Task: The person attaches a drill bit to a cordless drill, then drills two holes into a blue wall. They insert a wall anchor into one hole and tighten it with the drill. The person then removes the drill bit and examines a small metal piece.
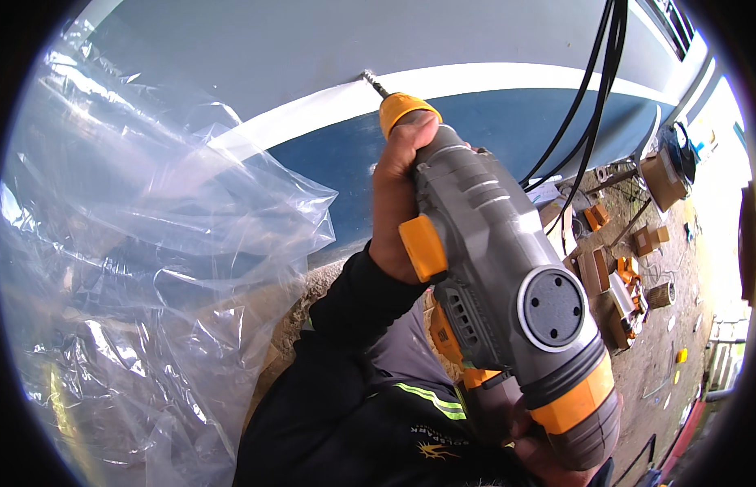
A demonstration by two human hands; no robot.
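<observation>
A grey and orange rotary hammer drill (492,211) fills the middle of the view, slanting up and to the left. My left hand (401,162) is wrapped round its front, just behind the orange chuck collar (402,107). At the rear, my right hand (544,450) is closed round the handle, with most of its fingers hidden behind the tool body. The drill bit (376,84) meets the wall at the line between the grey paint (256,49) and the white stripe (492,75). Whether its tip is sunk in cannot be made out.
Clear plastic sheeting (167,243) hangs along the left. Black cables (593,97) dangle in front of the wall, right of the drill. On the ground to the right lie cardboard boxes (664,180), orange pieces (628,269) and other clutter. Blue paint (337,154) covers the lower wall.
</observation>
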